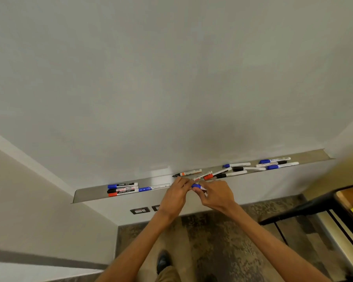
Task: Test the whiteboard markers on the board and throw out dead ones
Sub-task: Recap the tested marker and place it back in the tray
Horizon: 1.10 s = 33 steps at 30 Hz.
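A whiteboard [171, 78] fills most of the view, its surface bare of marks, as a person stands close before it. Along its lower edge runs a metal tray [90, 195] scattered with markers. At far right the corner of a wood-topped desk [351, 198] shows above a mottled floor [222, 241].

Both arms reach forward and meet just in front of the tray's middle. The left hand [176, 195] has its fingers curled onto one end of a blue marker [198, 186]; the right hand [216, 193] pinches the white barrel at the other end, so the marker lies crosswise between the two hands, its blue cap showing in the gap. It is held just clear of the tray's front lip.

On the tray, four markers [122, 189] lie bunched at the left. Just beyond the left hand's fingertips lies an uncapped pen [189, 172] with an orange band. A loose cluster [218, 174] lies beyond the right hand, and more [273, 163] lie at the right end.
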Each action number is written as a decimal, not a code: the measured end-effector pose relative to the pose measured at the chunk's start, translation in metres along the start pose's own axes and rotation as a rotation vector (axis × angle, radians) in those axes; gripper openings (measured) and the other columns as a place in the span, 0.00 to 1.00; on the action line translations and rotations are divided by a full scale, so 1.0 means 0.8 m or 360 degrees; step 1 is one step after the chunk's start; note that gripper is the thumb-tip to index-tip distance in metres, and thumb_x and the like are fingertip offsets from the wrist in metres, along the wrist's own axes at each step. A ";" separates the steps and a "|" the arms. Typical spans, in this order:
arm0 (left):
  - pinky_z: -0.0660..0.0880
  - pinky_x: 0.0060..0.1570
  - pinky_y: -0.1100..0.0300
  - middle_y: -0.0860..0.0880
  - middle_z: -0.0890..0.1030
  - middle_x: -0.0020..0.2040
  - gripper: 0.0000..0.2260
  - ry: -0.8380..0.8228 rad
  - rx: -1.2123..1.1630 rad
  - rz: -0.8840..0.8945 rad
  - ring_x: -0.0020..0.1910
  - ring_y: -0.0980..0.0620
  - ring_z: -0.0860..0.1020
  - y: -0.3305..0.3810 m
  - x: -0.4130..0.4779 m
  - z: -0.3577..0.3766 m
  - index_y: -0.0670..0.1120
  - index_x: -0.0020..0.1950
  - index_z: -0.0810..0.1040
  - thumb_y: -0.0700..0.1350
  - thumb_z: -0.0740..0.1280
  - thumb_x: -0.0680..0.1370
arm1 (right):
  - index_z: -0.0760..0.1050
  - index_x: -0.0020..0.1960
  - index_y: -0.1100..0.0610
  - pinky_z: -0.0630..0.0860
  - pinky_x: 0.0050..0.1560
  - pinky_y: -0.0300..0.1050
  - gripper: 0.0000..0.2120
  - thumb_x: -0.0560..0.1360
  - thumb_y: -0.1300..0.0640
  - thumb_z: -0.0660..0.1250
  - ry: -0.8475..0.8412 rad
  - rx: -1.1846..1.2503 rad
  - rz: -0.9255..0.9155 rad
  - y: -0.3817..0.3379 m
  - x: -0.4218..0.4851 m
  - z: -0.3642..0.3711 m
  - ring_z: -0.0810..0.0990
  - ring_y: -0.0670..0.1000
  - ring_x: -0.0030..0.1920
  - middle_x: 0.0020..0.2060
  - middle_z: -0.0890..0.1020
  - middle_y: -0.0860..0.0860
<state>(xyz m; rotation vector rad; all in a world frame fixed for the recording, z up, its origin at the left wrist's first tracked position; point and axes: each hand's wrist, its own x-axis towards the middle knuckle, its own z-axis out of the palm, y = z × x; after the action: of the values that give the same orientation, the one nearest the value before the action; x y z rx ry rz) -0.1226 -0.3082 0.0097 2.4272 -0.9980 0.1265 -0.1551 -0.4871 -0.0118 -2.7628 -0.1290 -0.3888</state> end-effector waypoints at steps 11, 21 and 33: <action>0.68 0.50 0.70 0.46 0.78 0.54 0.08 0.0380 -0.0125 -0.0258 0.49 0.52 0.76 0.002 0.030 -0.044 0.44 0.60 0.76 0.39 0.62 0.82 | 0.70 0.38 0.50 0.68 0.27 0.41 0.32 0.76 0.26 0.43 0.0183 0.0182 0.0062 -0.019 0.056 -0.047 0.71 0.47 0.24 0.25 0.73 0.46; 0.67 0.39 0.65 0.53 0.71 0.41 0.09 0.0828 -0.0594 -0.0409 0.38 0.57 0.71 0.017 0.110 -0.167 0.48 0.49 0.68 0.51 0.53 0.82 | 0.66 0.57 0.54 0.67 0.30 0.41 0.06 0.81 0.55 0.58 0.0549 0.0666 0.0076 -0.085 0.165 -0.154 0.72 0.45 0.26 0.31 0.73 0.45; 0.77 0.50 0.57 0.50 0.81 0.54 0.15 0.1635 -0.0299 0.0119 0.47 0.50 0.79 0.052 0.202 -0.385 0.49 0.67 0.70 0.53 0.53 0.85 | 0.81 0.52 0.54 0.72 0.38 0.44 0.12 0.79 0.62 0.59 0.1174 0.1035 -0.0664 -0.176 0.276 -0.345 0.76 0.45 0.38 0.43 0.79 0.47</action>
<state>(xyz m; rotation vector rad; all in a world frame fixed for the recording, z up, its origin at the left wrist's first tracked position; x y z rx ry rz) -0.0014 -0.2851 0.3380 1.7449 -0.5602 1.1098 -0.0322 -0.4428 0.3458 -1.8067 -0.5324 -1.1946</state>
